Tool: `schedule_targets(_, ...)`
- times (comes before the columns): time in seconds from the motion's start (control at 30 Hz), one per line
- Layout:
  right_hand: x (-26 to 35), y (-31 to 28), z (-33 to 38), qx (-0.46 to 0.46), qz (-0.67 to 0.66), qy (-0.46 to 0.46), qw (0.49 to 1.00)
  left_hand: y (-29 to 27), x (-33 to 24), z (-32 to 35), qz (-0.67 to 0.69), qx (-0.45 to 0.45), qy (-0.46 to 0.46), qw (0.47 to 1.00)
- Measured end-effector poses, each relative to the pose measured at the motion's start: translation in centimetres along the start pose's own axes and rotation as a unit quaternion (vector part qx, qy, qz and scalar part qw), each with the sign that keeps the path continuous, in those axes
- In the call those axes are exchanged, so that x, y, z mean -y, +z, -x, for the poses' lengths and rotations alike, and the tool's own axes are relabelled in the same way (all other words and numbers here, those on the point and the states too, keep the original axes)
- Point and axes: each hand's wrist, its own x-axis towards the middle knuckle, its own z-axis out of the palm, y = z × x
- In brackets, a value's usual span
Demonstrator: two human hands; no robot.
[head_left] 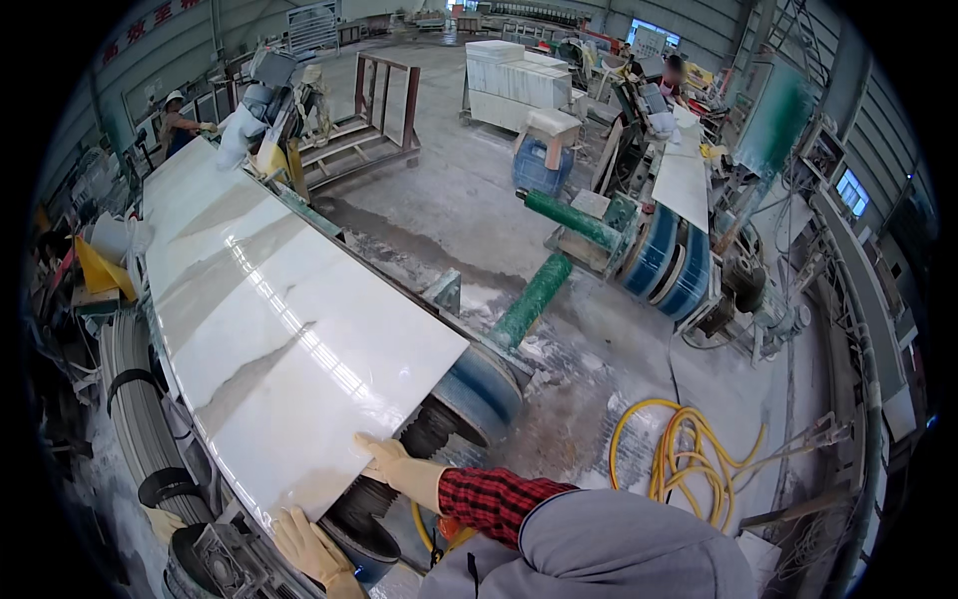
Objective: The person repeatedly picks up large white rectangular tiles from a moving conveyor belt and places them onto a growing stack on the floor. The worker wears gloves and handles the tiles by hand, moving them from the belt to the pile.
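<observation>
A long, glossy white stone slab with grey-brown veins lies flat on a machine bed to my left, its near end toward me. My left hand, in a cream rubber glove, rests at the slab's near left corner, fingers stretched out over the top. Further right along the same end edge, my right hand, gloved alike, grips the rim with its fingers on top; its underside is hidden. Below the overhanging end show blue-rimmed wheels with dark ridged surfaces. Another cream glove lies to the left of the machine.
Green rollers stand across the aisle, near a second machine with blue wheels. A coiled yellow hose lies on the wet floor at right. Bundled grey strips run along the left side. Co-workers stand further back.
</observation>
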Motion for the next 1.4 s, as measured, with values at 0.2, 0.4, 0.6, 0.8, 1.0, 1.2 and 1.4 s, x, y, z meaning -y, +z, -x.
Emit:
schedule_targets(0.2,0.9,-0.2,-0.6,0.019,-0.092,0.008,0.996,-2.9,-1.4,-1.0,0.044,0.057,-0.017,0.997)
schedule_targets(0.4,2.3,-5.1,9.3,0.022,-0.060,0.068,0.996,-8.5,-4.7,2.5,0.141,0.046,0.010,0.989)
schedule_targets(0.6,1.5,-12.2,21.2,0.018,-0.001,0.123,0.992,-11.8,-6.1,-0.2,0.228,0.163,0.073,0.957)
schedule_targets(0.8,-0.1,-14.4,21.3,0.049,0.032,0.098,0.993,-2.8,-3.5,-16.4,0.147,0.054,0.189,0.969)
schedule_targets(1.0,0.6,-14.3,20.8,0.052,0.077,0.121,0.988,-1.4,-4.2,-22.8,0.205,0.406,-0.069,0.888)
schedule_targets(1.2,-0.1,-16.5,20.4,0.045,0.061,0.189,0.979,-9.4,-4.5,-18.6,0.168,0.269,-0.003,0.948)
schedule_targets(1.4,3.9,-18.7,22.1,0.092,0.154,0.030,0.983,-16.2,-9.1,-20.6,0.237,0.186,-0.041,0.953)
